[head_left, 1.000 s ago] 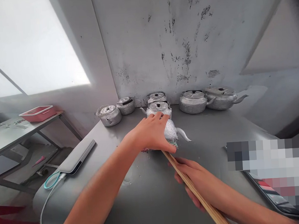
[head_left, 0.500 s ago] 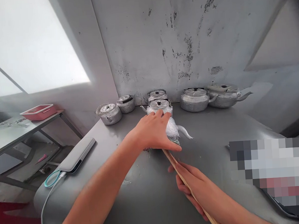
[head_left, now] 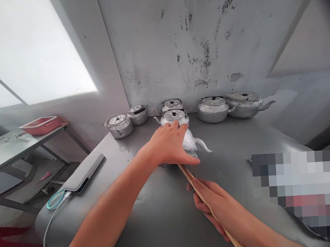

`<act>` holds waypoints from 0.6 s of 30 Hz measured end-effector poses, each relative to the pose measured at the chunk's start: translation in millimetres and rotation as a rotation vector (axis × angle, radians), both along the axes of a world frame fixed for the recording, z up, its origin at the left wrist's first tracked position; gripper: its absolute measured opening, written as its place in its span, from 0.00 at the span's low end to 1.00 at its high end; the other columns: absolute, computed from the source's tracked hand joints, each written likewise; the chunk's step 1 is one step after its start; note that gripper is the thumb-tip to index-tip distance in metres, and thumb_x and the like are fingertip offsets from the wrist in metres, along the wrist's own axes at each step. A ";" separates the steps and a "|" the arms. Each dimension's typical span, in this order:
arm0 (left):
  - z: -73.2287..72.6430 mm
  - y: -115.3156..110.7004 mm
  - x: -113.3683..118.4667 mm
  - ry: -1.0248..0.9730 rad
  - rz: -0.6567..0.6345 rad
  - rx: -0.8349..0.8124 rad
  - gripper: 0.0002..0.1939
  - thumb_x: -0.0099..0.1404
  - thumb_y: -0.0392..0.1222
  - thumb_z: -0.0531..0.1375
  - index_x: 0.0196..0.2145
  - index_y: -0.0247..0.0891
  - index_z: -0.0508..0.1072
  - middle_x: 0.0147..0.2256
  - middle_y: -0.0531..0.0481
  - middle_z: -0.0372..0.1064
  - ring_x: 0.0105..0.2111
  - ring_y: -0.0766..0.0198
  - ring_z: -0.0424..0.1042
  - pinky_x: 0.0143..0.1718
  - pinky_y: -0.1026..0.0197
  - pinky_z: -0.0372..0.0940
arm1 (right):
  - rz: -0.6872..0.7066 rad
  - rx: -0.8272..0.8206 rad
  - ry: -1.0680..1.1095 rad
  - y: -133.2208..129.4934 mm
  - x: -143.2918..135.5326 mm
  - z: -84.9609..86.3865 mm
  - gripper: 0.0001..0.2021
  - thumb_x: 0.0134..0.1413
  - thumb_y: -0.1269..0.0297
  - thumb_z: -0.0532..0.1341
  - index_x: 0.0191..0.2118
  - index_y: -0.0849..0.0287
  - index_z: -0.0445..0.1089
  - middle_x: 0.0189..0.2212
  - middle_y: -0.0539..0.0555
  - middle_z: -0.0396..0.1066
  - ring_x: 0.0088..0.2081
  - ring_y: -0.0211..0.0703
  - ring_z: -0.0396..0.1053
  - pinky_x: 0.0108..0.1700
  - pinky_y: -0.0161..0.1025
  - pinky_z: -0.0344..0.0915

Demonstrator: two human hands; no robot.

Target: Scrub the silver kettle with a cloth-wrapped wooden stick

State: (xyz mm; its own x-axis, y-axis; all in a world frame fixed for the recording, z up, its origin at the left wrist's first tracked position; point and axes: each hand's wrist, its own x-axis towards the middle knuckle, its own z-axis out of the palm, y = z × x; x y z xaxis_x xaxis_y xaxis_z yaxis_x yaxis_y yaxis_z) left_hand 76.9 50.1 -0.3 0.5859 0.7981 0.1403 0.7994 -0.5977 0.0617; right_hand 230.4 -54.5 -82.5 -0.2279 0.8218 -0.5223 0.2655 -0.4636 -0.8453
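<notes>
Silver metal shows past the fingers of my left hand (head_left: 169, 145): it is a dimpled kettle (head_left: 189, 141) on the grey table (head_left: 157, 224), its pale curved spout pointing right. That hand is spread over it, thumb stretched out along the near side; my palm is hidden, so I can't tell whether I am gripping the kettle or only resting on it. My right hand (head_left: 210, 199) is closed round a long wooden stick (head_left: 187, 175), which slants up from the lower right until its far end meets the kettle's near side, just under my left thumb. Small crumbs lie beside the kettle.

Just behind it stands a lidded kettle (head_left: 174, 116) with a black knob, its spout to the left, and another (head_left: 171, 103) behind that. Two more stand at the back left, and a wider pair on the right near the stained wall (head_left: 154, 46). Nearer my left forearm lies a flat grey case (head_left: 83, 174) with a white cable (head_left: 50, 224) plugged in. Something dark-edged at the lower right is blurred out. Farther left, a pink tray (head_left: 40, 126) with a white rim sits on a second table (head_left: 7, 151).
</notes>
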 end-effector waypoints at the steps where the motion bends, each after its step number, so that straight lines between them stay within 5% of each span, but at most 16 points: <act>1: 0.3 -0.1 0.0 -0.001 0.001 -0.002 0.46 0.51 0.71 0.60 0.60 0.39 0.61 0.53 0.39 0.64 0.51 0.42 0.66 0.48 0.48 0.63 | -0.010 0.012 0.006 -0.6 0.0 0.1 0.19 0.66 0.43 0.44 0.42 0.53 0.60 0.22 0.40 0.53 0.14 0.29 0.48 0.12 0.28 0.52; 18: -1.3 1.4 -0.4 -0.011 -0.013 0.037 0.46 0.52 0.70 0.59 0.61 0.39 0.60 0.52 0.41 0.64 0.49 0.46 0.66 0.47 0.49 0.64 | 0.000 0.044 -0.061 0.2 4.5 -3.3 0.22 0.66 0.40 0.43 0.38 0.53 0.59 0.23 0.41 0.51 0.15 0.28 0.47 0.13 0.28 0.51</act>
